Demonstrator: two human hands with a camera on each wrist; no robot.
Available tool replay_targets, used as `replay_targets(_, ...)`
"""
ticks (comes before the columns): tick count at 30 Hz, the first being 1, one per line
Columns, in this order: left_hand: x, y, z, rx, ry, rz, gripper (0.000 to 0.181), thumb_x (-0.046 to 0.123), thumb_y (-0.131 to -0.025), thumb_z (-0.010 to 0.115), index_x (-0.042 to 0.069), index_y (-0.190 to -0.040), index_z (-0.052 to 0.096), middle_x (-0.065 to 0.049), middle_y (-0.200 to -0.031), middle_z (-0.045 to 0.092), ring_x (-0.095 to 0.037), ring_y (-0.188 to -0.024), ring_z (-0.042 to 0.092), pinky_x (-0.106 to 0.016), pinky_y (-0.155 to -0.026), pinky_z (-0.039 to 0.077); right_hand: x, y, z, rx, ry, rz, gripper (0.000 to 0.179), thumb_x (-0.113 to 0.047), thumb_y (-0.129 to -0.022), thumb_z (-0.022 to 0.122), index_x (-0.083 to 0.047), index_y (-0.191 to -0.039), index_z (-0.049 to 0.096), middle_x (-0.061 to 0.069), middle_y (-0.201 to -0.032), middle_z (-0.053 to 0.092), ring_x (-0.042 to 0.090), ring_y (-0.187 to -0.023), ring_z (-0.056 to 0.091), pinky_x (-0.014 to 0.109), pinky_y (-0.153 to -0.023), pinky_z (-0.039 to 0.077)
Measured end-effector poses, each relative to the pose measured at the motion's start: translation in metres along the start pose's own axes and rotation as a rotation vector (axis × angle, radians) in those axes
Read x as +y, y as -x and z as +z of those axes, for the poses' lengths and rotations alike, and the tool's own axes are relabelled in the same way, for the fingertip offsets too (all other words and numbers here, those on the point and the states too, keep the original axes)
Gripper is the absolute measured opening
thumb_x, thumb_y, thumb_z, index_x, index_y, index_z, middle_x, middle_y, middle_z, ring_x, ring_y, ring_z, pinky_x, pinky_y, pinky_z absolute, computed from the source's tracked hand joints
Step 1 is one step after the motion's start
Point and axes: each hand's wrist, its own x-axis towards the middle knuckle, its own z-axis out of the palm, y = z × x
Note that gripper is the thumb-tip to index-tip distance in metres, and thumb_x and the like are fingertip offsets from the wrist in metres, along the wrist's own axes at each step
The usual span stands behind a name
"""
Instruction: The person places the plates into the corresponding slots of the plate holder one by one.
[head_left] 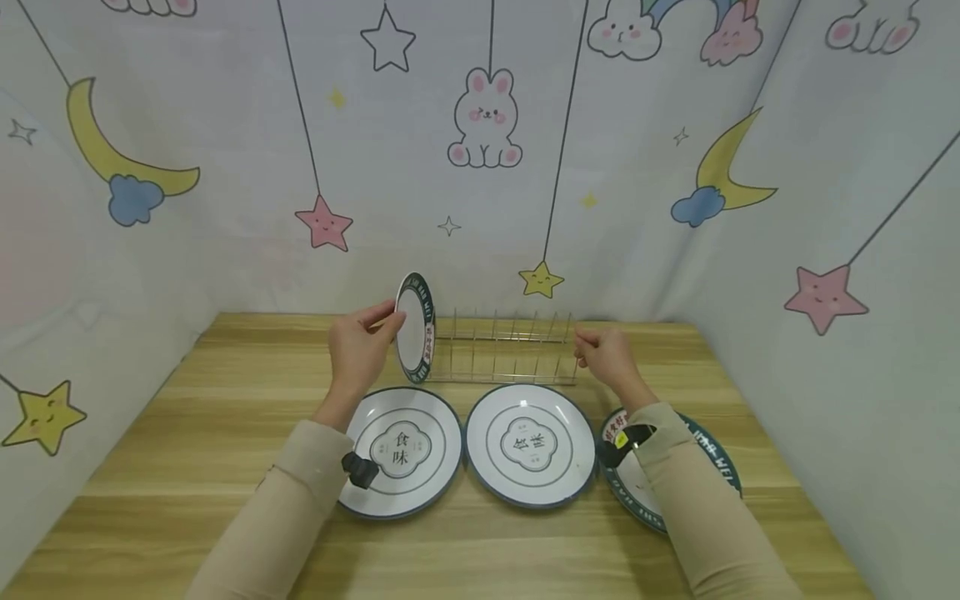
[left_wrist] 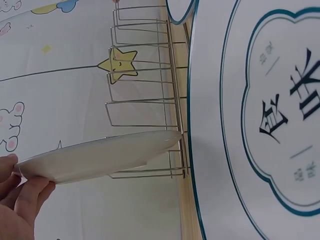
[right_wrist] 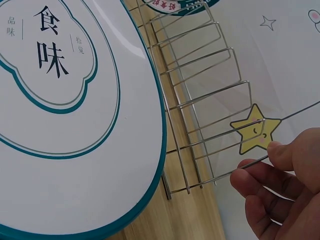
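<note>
My left hand (head_left: 360, 346) pinches the edge of a plate (head_left: 415, 327) with a dark green lettered rim, held upright at the left end of a wire dish rack (head_left: 502, 350). In the left wrist view that plate (left_wrist: 100, 155) shows its pale side, with its lower edge by the rack's wires (left_wrist: 142, 102); whether it rests on them I cannot tell. My right hand (head_left: 606, 357) holds the rack's right end wire between thumb and fingers, seen closely in the right wrist view, where the fingers (right_wrist: 250, 180) grip the wire rack (right_wrist: 200, 100).
Two white plates with blue rims lie flat before the rack, one left (head_left: 401, 492) and one in the middle (head_left: 531, 483). A green-rimmed plate (head_left: 637, 492) lies at the right, partly under my right forearm. Behind the wooden table (head_left: 465, 550) hangs a patterned curtain (head_left: 420, 167).
</note>
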Motion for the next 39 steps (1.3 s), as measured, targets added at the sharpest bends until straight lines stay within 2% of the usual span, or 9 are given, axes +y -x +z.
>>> replay_targets(5,-0.002,-0.003,0.001,-0.049,0.002,-0.033,0.031,0.015,-0.093,0.07,0.002,-0.122,0.069,-0.015,-0.123,0.066,-0.027,-0.103,0.069,-0.02,-0.074,0.057,-0.003,0.0,0.0,0.005,0.009,0.0,0.029,-0.01,-0.1,0.058,0.003,-0.125,0.064,0.021,-0.092,0.071,0.025,-0.074,0.068,0.023,-0.057,0.052)
replay_targets(12,-0.011,0.002,-0.001,-0.131,-0.058,-0.126,0.034,0.008,-0.094,0.067,0.004,-0.128,0.065,-0.016,-0.13,0.061,-0.028,-0.108,0.066,-0.021,-0.078,0.056,-0.002,0.001,0.005,-0.004,0.011,0.008,0.029,-0.011,-0.1,0.058,0.001,-0.127,0.064,0.015,-0.09,0.071,0.02,-0.072,0.067,0.024,-0.056,0.053)
replay_targets(16,-0.012,0.005,-0.005,-0.164,-0.1,-0.137,0.036,0.011,-0.094,0.069,0.005,-0.129,0.064,-0.015,-0.13,0.062,-0.029,-0.107,0.067,-0.025,-0.079,0.057,-0.002,0.001,0.005,0.002,-0.002,0.006,0.03,-0.01,-0.1,0.058,0.001,-0.128,0.063,0.017,-0.091,0.07,0.021,-0.073,0.067,0.022,-0.056,0.052)
replay_targets(21,-0.013,0.013,-0.019,-0.204,-0.194,-0.151,0.039,0.018,-0.095,0.067,0.005,-0.132,0.062,-0.014,-0.132,0.061,-0.03,-0.109,0.066,-0.032,-0.083,0.058,-0.004,0.003,0.004,-0.006,-0.013,0.005,0.031,-0.009,-0.101,0.057,0.002,-0.129,0.062,0.02,-0.094,0.07,0.024,-0.075,0.067,0.025,-0.06,0.055)
replay_targets(25,-0.015,0.021,-0.033,-0.213,-0.242,-0.154,0.04,0.022,-0.097,0.065,0.006,-0.133,0.061,-0.014,-0.132,0.061,-0.03,-0.108,0.066,-0.034,-0.081,0.059,-0.004,0.004,0.003,-0.021,-0.013,0.015,0.033,-0.01,-0.101,0.057,0.001,-0.132,0.06,0.021,-0.096,0.069,0.023,-0.076,0.067,0.037,-0.069,0.059)
replay_targets(28,-0.015,0.028,-0.043,-0.221,-0.269,-0.158,0.041,0.023,-0.097,0.064,0.006,-0.134,0.06,-0.015,-0.133,0.061,-0.031,-0.108,0.066,-0.035,-0.081,0.059,-0.003,0.005,0.001,-0.022,-0.002,0.013,0.033,-0.011,-0.101,0.056,0.001,-0.132,0.059,0.021,-0.096,0.069,0.021,-0.074,0.067,0.039,-0.071,0.06)
replay_targets(33,-0.013,0.037,-0.058,-0.255,-0.31,-0.192,0.045,0.026,-0.098,0.063,0.004,-0.137,0.057,-0.017,-0.137,0.057,-0.032,-0.115,0.062,-0.038,-0.086,0.057,-0.002,0.005,0.0,-0.015,0.024,0.001,0.033,-0.012,-0.102,0.056,0.001,-0.132,0.059,0.019,-0.094,0.07,0.022,-0.074,0.068,0.024,-0.06,0.055)
replay_targets(39,-0.013,0.049,-0.073,-0.283,-0.316,-0.223,0.048,0.026,-0.098,0.063,0.001,-0.138,0.055,-0.02,-0.139,0.054,-0.034,-0.118,0.06,-0.04,-0.09,0.055,-0.003,0.005,0.001,-0.015,0.019,0.007,0.033,-0.011,-0.102,0.056,0.001,-0.132,0.059,0.019,-0.093,0.07,0.028,-0.078,0.069,0.022,-0.059,0.054)
